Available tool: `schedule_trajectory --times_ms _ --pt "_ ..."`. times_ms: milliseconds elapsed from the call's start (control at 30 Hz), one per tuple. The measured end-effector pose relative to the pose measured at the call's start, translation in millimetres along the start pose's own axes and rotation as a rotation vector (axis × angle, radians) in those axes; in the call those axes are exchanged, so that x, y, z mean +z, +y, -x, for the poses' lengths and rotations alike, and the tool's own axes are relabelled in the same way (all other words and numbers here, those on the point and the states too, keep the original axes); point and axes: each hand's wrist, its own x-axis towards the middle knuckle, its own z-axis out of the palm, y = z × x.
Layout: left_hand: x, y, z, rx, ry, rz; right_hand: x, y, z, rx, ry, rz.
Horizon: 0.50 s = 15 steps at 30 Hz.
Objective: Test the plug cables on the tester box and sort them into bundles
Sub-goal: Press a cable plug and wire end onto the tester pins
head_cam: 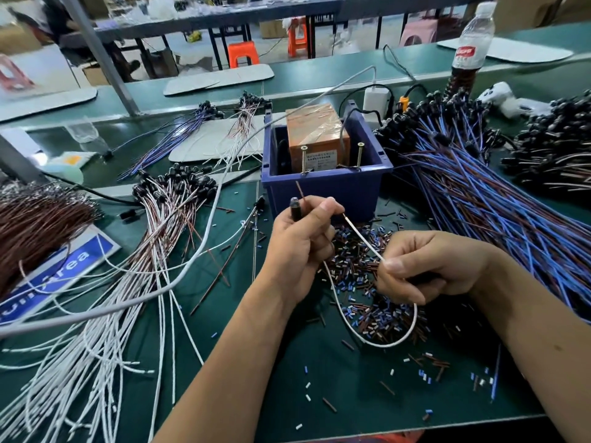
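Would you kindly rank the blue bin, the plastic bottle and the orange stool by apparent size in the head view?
1. Blue bin
2. Plastic bottle
3. Orange stool, though it stands much farther away, so its true size is unsure.

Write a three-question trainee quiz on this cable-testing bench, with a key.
1. True or false: the left hand holds a black plug.
2. Which wire does the right hand pinch? A) blue B) white C) green
3. Fill in: the orange tester box sits inside a ____ bin.

Key: 1 true; 2 B, the white wire; 3 blue.
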Motion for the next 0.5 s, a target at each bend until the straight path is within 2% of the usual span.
schedule_trajectory --times_ms 100,233,400,500 --pt "1.7 -3.4 1.7 0.069 -0.051 -0.052 -0.3 -0.1 -0.7 -0.067 0.029 -0.053" --pt "9.2 -4.2 2.2 0.077 -0.108 0.003 -1.7 0.1 -4.9 -0.245 0.193 -0.187" --pt "3.5 2.8 -0.3 0.201 0.005 -0.045 -4.0 0.2 -11.0 -0.318 0.403 -0.177" --pt "1.6 4.6 -0.1 0.286 0.076 -0.113 -4.1 0.8 -18.7 -0.311 0.438 -0.159"
